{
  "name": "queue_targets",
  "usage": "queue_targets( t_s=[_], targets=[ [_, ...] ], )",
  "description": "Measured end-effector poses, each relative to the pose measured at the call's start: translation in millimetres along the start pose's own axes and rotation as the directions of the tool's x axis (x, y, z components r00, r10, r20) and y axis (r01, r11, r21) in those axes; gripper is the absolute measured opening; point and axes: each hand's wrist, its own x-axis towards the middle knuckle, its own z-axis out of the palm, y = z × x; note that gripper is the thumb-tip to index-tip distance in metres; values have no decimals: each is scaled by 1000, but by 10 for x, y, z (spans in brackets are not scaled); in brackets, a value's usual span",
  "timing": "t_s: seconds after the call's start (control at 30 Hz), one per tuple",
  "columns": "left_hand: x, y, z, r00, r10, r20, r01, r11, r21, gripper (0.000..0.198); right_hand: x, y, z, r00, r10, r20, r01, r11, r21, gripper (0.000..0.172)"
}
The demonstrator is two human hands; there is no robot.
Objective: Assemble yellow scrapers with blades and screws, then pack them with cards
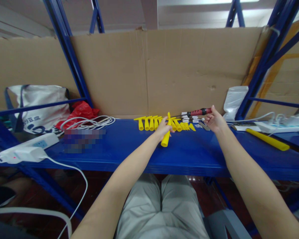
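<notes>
L hand (pixel 163 129) closed around yellow T-shaped pc (pixel 165 140), wide round end pointed down twd the body, narrow top poking above the fingers. R hand (pixel 215 119) clamped on rear end of red/black screwdriver (pixel 198 112), held approx. level, shaft aimed left at top of the gripped pc; tip contact can't be told. Yellow pc thus located in L grip, over blue shelf (pixel 129 149). Just left of L grip, row of similar yellow pcs (pixel 147 124) lined up; more seen just right of it, followed by small flat yellow pcs (pixel 192 126). Blk/white parts (pixel 192 119) laid btwn the hands, under the driver. Just right of R grip, white pouch (pixel 235 101) stood vs. cardboard (pixel 114 73); farther right, yellow tube (pixel 267 139) laid nr white power strip (pixel 280 127). Well left of L grip, red bag (pixel 83 110) & cable coil (pixel 94 122) seen.
</notes>
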Motion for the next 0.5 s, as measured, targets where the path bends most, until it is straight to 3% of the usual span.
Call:
queue_targets(
  t_s=[0.33, 0.5],
  targets=[
    [-43, 27, 18, 1000, 4, 10, -4, 999, 37, 84, 18, 48, 33, 979, -52, -197, 44, 998, -43, 35],
    [-65, 40, 25, 1000, 6, 14, -6, 999, 48, 83, 34, 66, 21, 976, -68, -205, 60, 997, -44, 34]
  ],
)
